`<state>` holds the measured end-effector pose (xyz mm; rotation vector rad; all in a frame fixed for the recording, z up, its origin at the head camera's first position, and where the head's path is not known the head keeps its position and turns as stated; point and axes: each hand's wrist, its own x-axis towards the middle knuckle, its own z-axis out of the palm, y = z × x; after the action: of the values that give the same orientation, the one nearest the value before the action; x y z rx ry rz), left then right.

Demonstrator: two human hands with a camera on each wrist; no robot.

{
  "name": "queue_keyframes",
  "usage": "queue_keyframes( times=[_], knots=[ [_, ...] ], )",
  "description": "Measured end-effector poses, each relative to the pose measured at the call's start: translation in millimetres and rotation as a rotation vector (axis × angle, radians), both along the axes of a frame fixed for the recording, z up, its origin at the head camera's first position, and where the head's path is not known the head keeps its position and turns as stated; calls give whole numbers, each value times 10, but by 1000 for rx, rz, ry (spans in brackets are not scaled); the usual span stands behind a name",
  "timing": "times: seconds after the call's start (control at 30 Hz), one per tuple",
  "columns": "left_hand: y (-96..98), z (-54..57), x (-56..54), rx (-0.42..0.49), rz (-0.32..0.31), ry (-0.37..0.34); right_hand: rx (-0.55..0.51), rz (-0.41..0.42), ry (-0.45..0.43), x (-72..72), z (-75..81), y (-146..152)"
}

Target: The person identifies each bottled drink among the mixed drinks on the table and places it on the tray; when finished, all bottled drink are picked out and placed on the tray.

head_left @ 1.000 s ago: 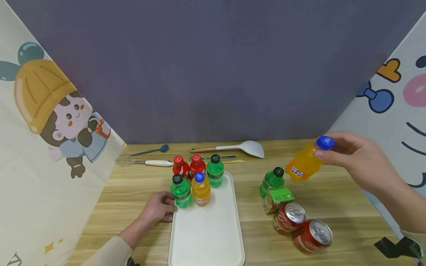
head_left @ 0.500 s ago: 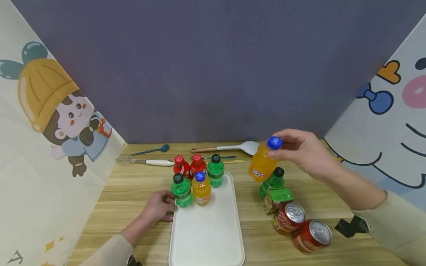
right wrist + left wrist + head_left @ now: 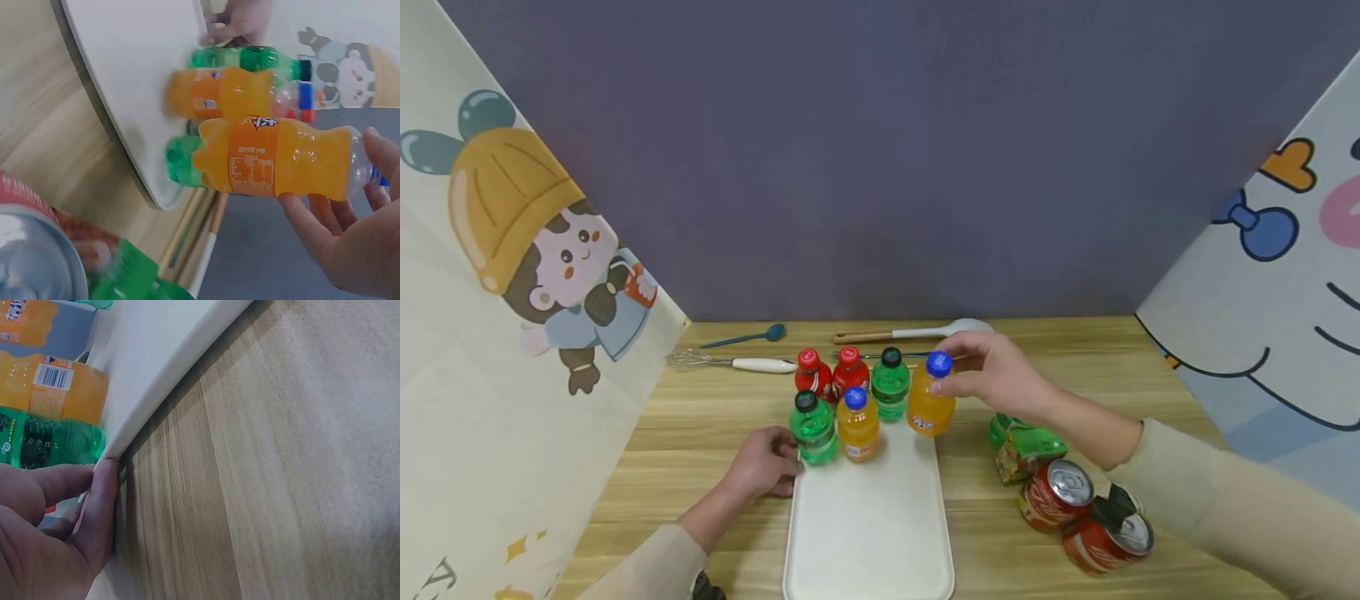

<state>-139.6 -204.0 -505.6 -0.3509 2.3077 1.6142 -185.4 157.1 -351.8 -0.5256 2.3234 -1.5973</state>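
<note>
My right hand (image 3: 1000, 379) grips a bottle of orange soda (image 3: 930, 408) near its neck, below the blue cap. In the head view it hangs over the far right corner of the white tray (image 3: 868, 542). At the tray's far end stand another orange soda bottle (image 3: 858, 429), two green soda bottles (image 3: 815, 433) and two red-capped bottles (image 3: 850, 373). My left hand (image 3: 763, 462) is at the tray's left edge, and in the left wrist view its thumb and fingers pinch the rim beside a green bottle (image 3: 56, 440).
Right of the tray stand a green bottle (image 3: 998, 429), partly hidden, a drink carton (image 3: 1028, 454) and two red cans (image 3: 1051, 500). Behind the tray lie a whisk (image 3: 752, 365), a blue spoon (image 3: 752, 337) and a white-headed turner (image 3: 917, 332). A dark wall panel (image 3: 880, 167) rises behind.
My right hand has carried the orange soda bottle leftward, from beyond the green bottle on the right to the tray's far right corner. The left hand stays at the tray's edge.
</note>
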Motion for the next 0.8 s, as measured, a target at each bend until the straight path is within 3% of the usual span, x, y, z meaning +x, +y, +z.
queue_keyframes(
  times=[0.43, 0.8],
  knots=[
    [10, 44, -4, -13, -10, 0, 2, 21, -51, -24, -360, -291],
    [17, 29, -1, -7, 13, -15, 101, 26, 4, -36, -536, -421]
  ],
)
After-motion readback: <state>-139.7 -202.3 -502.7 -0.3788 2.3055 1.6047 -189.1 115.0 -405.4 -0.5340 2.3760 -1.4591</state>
